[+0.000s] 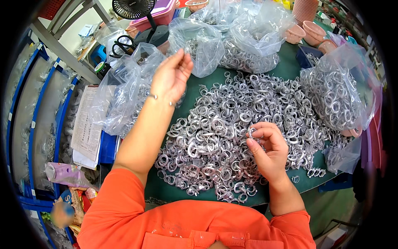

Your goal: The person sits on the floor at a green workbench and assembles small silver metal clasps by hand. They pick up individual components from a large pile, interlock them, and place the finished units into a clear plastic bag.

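Observation:
A wide heap of silver-grey metal rings spreads over the green table in front of me. My right hand hovers over the heap's near right part, thumb and fingers pinched round one small silver ring. Raised at the far left of the heap, my left hand has its fingers loosely bent and apart from the palm, with nothing visible in them. It is beside a clear plastic bag and over another clear bag that holds more rings. A thin bracelet circles the left wrist.
More filled clear bags stand at the back and right. Pink bowls sit at the far right. A black fan, black scissors and a clipboard of papers are on the left, near blue-edged racks.

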The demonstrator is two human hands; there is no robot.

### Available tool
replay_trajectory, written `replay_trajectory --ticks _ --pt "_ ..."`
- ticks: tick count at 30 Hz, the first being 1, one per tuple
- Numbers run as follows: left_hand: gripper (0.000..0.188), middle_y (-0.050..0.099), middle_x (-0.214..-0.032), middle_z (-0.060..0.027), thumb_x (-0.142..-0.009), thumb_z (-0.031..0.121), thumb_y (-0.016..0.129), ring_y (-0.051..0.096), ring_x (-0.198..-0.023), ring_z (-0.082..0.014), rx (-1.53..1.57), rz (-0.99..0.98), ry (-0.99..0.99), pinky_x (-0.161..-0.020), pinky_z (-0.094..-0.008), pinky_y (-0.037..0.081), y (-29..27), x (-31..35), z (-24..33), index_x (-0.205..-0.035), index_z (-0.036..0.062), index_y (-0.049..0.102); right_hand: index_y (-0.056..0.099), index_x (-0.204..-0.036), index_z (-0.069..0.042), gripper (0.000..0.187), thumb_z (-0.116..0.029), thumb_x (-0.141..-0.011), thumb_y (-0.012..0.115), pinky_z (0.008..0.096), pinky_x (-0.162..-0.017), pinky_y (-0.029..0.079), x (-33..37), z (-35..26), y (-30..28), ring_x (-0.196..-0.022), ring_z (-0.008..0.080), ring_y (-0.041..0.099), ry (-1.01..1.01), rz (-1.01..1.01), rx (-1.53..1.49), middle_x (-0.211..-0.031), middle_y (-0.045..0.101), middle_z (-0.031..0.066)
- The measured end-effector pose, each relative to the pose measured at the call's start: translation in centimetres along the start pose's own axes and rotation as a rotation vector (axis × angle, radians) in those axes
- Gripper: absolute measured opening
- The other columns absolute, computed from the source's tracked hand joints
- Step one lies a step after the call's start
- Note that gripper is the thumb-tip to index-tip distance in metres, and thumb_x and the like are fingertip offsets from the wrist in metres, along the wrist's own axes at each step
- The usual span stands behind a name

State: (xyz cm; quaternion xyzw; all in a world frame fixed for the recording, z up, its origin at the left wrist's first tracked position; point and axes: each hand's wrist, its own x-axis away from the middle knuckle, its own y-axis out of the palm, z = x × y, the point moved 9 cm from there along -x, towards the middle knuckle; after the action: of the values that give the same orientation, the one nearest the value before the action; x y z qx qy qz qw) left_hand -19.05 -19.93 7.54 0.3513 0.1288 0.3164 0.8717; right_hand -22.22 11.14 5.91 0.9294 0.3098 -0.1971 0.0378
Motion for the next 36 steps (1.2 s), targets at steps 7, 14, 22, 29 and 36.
replay_trajectory --ticks 7,14,22,29,36 --pt "0.04 0.051 -0.129 -0.022 -0.089 0.013 0.066 0.049 -0.125 -0.0312 -0.4 -0.027 0.017 -0.1 -0.0395 0.044 1.8 -0.3 -0.5 -0.118 -0.0076 0.05 0.047 -0.121 0.0 0.024 -0.008 -0.098 0.046 0.0323 -0.078 0.057 -0.1 2.9 0.6 -0.096 0.0225 0.065 0.366 -0.032 -0.567 -0.113 0.06 0.0168" --pt "0.046 0.048 -0.138 -0.0172 -0.079 0.019 0.073 0.045 -0.129 -0.0322 -1.497 -0.711 0.317 -0.106 -0.0413 0.035 7.0 14.1 -5.0 -0.12 0.0047 0.059 0.049 -0.114 -0.002 0.019 -0.014 -0.101 0.043 0.026 -0.056 0.055 -0.1 3.0 0.7 -0.076 0.0213 0.068 0.388 -0.084 -0.667 -0.103 0.065 0.0203" --pt "0.032 0.052 -0.117 -0.0164 -0.08 0.013 0.07 0.052 -0.107 -0.0356 -1.502 -0.546 0.583 -0.092 -0.0433 0.042 4.2 20.2 -4.0 -0.111 0.0093 0.063 0.057 -0.102 -0.003 0.015 -0.016 -0.099 0.052 0.018 -0.04 0.029 -0.9 3.0 0.5 -0.048 0.0057 0.041 0.287 -0.037 -0.583 -0.081 0.062 0.0079" --pt "0.022 0.055 -0.114 -0.0151 -0.078 0.012 0.067 0.054 -0.101 -0.0344 -1.41 -0.466 0.748 -0.088 -0.0437 0.041 3.3 20.9 -3.8 -0.1 0.0086 0.065 0.054 -0.099 -0.004 0.014 -0.014 -0.101 0.045 0.0198 -0.041 0.026 -8.5 -7.1 -0.8 -0.047 0.0051 0.034 -0.28 0.211 -0.11 -0.06 0.043 -0.0014" --pt "0.019 0.055 -0.115 -0.0155 -0.076 0.011 0.067 0.054 -0.101 -0.0344 -1.312 -0.488 0.756 -0.089 -0.0439 0.041 3.2 21.0 -3.7 -0.094 0.0049 0.064 0.064 -0.101 -0.001 0.019 -0.013 -0.087 0.061 0.039 -0.08 0.047 -21.8 -7.5 1.0 -0.091 0.0331 0.06 -0.713 -0.045 0.964 -0.099 0.062 0.019"
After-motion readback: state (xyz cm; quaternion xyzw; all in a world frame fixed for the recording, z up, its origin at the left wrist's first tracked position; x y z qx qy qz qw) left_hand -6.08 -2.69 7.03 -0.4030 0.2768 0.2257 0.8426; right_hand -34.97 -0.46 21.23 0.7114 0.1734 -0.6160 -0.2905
